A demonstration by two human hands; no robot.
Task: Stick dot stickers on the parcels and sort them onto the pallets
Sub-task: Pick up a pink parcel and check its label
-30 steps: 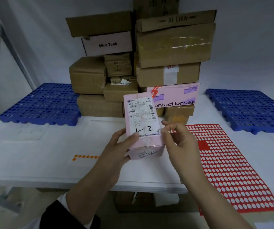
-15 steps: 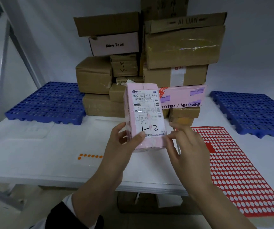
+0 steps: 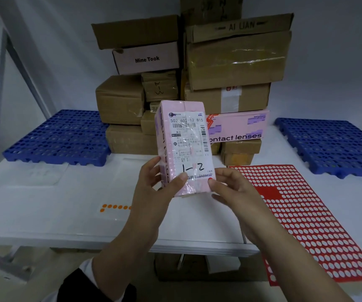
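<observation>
parcel: pink parcel (image 3: pixel 184 147) held upright in front of the parcel stack (image 3: pixel 230 62), "1-2" label facing the camera.
left hand: left hand (image 3: pixel 153 192) grips its lower left edge.
right hand: right hand (image 3: pixel 234 192) pinches the lower right corner, with the thumb beside a red spot, likely a sticker.
step: sticking, probably almost done.
next: choose the blue pallet left (image 3: pixel 60 136) or right (image 3: pixel 332 144) of the stack; i cannot tell which.

Left hand (image 3: pixel 153 190) grips the pink parcel (image 3: pixel 184 144) at its lower left; right hand (image 3: pixel 234 189) pinches its lower right corner
</observation>
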